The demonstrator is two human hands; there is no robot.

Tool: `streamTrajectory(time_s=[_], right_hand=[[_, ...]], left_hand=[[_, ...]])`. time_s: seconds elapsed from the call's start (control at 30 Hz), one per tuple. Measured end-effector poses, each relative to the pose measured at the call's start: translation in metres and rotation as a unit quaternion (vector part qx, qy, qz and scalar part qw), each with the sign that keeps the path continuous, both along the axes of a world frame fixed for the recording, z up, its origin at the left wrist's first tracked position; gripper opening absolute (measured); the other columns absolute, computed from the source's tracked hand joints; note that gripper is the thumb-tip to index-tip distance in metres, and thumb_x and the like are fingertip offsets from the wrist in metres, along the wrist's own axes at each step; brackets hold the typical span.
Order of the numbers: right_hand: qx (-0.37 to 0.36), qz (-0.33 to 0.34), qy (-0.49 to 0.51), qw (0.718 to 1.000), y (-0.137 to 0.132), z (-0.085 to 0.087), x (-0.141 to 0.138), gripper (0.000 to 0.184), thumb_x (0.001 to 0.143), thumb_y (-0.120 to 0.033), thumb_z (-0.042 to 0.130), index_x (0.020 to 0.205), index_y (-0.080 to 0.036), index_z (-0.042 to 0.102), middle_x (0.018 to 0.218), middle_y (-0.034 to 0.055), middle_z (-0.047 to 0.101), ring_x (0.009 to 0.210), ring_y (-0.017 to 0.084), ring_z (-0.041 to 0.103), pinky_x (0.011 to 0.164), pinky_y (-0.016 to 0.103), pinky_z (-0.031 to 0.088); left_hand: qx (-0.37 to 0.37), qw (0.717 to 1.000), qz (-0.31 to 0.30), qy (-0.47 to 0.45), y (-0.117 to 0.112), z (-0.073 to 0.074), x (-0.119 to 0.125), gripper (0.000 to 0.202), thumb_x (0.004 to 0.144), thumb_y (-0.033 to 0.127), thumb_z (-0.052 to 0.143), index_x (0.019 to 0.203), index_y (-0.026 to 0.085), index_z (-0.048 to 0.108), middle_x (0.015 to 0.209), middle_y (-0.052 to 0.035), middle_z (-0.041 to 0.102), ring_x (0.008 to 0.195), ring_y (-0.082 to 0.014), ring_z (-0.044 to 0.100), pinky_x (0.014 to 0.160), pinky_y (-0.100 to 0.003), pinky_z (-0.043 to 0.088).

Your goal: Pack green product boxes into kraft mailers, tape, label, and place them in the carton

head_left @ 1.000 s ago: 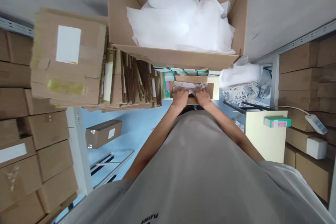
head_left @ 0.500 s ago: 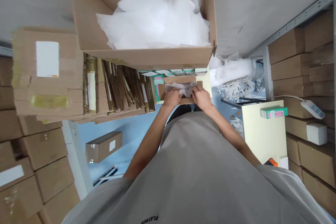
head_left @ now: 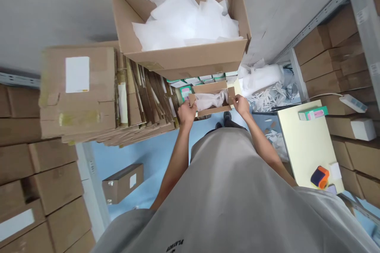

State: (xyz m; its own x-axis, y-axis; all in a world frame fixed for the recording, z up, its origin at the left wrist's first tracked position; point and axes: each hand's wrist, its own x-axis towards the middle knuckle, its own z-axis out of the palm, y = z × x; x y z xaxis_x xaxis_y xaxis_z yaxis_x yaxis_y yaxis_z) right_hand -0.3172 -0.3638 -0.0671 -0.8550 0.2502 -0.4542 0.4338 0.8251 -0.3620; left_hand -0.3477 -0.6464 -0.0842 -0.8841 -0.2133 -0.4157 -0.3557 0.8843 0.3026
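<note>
An open cardboard box (head_left: 215, 111) lies between my two hands at the table's near edge. White foam wrap (head_left: 209, 100) fills much of it; what lies beneath is hidden. My left hand (head_left: 187, 112) grips the box's left end flap, fingers closed on the cardboard. On the opposite end, my right hand (head_left: 240, 105) pinches the right flap. Just behind the box's left end is a green and pink small box (head_left: 185, 91).
A large carton (head_left: 190, 57) of white foam sheets stands behind. Flattened cardboard boxes (head_left: 102, 116) are stacked left. To the right, a cream tabletop (head_left: 305, 138) carries a green box (head_left: 313, 113) and an orange tape dispenser (head_left: 320, 177). Shelves of cartons flank both sides.
Both hands have come out of the box's inside and moved apart to its end flaps. The foam wrap now lies spread along the box. The view has shifted a little.
</note>
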Motion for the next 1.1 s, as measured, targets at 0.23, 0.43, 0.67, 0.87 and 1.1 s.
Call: streamTrajectory(time_s=[0.23, 0.43, 0.67, 0.87, 1.1], right_hand=[[-0.049, -0.12, 0.097, 0.987, 0.018, 0.003, 0.091, 0.032, 0.113, -0.047, 0.057, 0.105, -0.022, 0.076, 0.092, 0.01, 0.085, 0.088, 0.03, 0.08, 0.083, 0.034, 0.053], [-0.06, -0.277, 0.132, 0.95, 0.052, 0.011, 0.191, 0.052, 0.109, -0.071, 0.054, 0.098, -0.023, 0.071, 0.075, 0.0074, 0.081, 0.076, 0.03, 0.083, 0.079, 0.035, 0.055], [-0.053, -0.459, 0.164, 0.872, 0.087, 0.001, 0.282, 0.063, 0.102, -0.082, 0.051, 0.1, -0.022, 0.073, 0.101, 0.0155, 0.088, 0.078, 0.031, 0.085, 0.075, 0.038, 0.061], [-0.05, -0.552, 0.181, 0.813, 0.141, -0.019, 0.345, 0.065, 0.101, -0.081, 0.053, 0.104, -0.021, 0.078, 0.097, 0.0154, 0.087, 0.088, 0.034, 0.085, 0.081, 0.041, 0.065], [-0.095, -0.613, 0.209, 0.756, 0.238, -0.032, 0.419, 0.06, 0.098, -0.081, 0.06, 0.098, -0.023, 0.076, 0.093, 0.0124, 0.086, 0.089, 0.034, 0.086, 0.082, 0.043, 0.069]], left_hand=[[0.123, 0.99, -0.04, 0.049, 0.017, -0.005, 0.017, 0.017, 0.102, 0.032, 0.072, 0.113, 0.019, 0.077, 0.116, -0.0121, 0.087, 0.102, -0.0279, 0.081, 0.089, -0.033, 0.056], [0.208, 0.965, -0.159, 0.031, 0.082, -0.009, 0.04, 0.015, 0.099, 0.029, 0.076, 0.11, 0.019, 0.079, 0.108, -0.0099, 0.088, 0.097, -0.0266, 0.082, 0.09, -0.033, 0.058], [0.248, 0.925, -0.287, 0.022, 0.17, 0.003, 0.085, 0.008, 0.097, 0.026, 0.078, 0.104, 0.022, 0.079, 0.107, -0.0095, 0.088, 0.095, -0.0273, 0.082, 0.092, -0.035, 0.06], [0.259, 0.893, -0.368, 0.029, 0.266, 0.002, 0.117, 0.01, 0.096, 0.027, 0.078, 0.105, 0.021, 0.078, 0.105, -0.0093, 0.087, 0.093, -0.0276, 0.082, 0.089, -0.036, 0.061], [0.254, 0.858, -0.446, 0.024, 0.411, -0.007, 0.161, 0.014, 0.096, 0.027, 0.077, 0.107, 0.021, 0.077, 0.112, -0.0098, 0.086, 0.09, -0.025, 0.079, 0.091, -0.035, 0.061]])
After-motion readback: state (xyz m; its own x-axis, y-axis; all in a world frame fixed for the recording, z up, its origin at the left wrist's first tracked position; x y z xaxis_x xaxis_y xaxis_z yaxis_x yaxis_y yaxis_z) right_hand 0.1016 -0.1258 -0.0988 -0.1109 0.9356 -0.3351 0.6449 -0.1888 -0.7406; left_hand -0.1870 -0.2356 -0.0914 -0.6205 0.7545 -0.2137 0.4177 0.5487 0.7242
